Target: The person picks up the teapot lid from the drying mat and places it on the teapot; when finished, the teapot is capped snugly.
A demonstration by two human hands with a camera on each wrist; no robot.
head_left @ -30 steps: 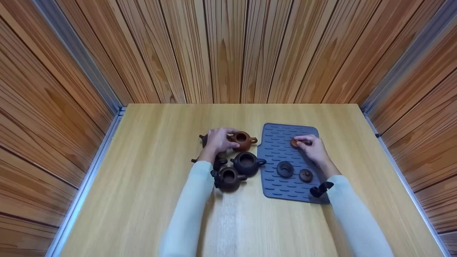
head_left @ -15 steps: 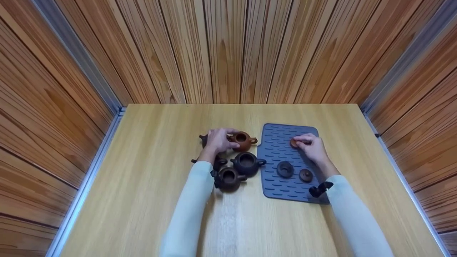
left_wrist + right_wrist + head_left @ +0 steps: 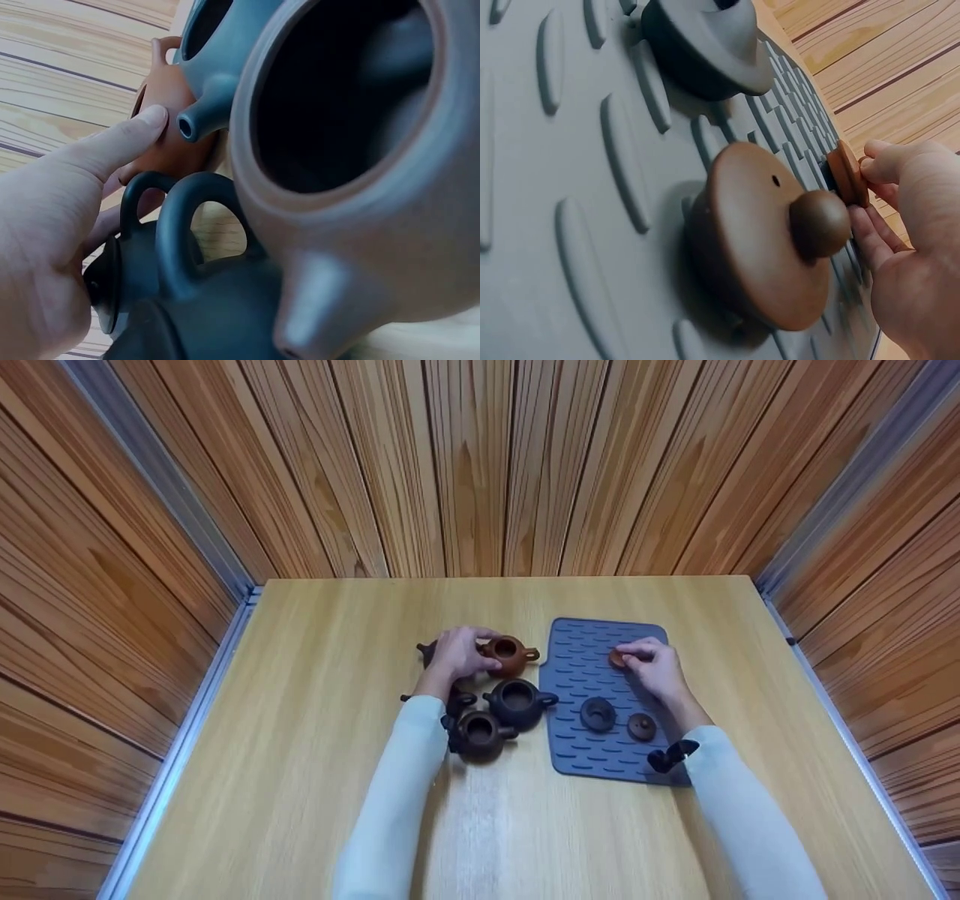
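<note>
Toward the far right of the ribbed grey mat (image 3: 585, 641), right hand (image 3: 657, 669) pinches orange-brown clay lid (image 3: 847, 176)

Right thumb and fingertips drawn together on the lid, a small round disc; cannot tell if it touches the mat. Left hand (image 3: 454, 654) half-curled round a rounded orange-brown clay teapot (image 3: 516, 661) at far left of the mat: thumb one side, fingers the other, mouth uncovered.

Just nearer: squat matte-black teapot (image 3: 521, 720), uncovered, handle at the mat's left edge. Nearest: rounded dark-brown teapot (image 3: 480, 746), smooth, faint sheen, uncovered. Two black loop-handled teapots (image 3: 232, 315) farther left, partly behind the pale sleeve (image 3: 397, 802); far one lidded.

On the mat's near half: black lid with arched grip (image 3: 598, 715), left; brown round lid with ball knob (image 3: 642, 727), right. Mat surface: short raised dashes. Wood-grain table (image 3: 300, 780), grooved plank walls (image 3: 480, 472).
</note>
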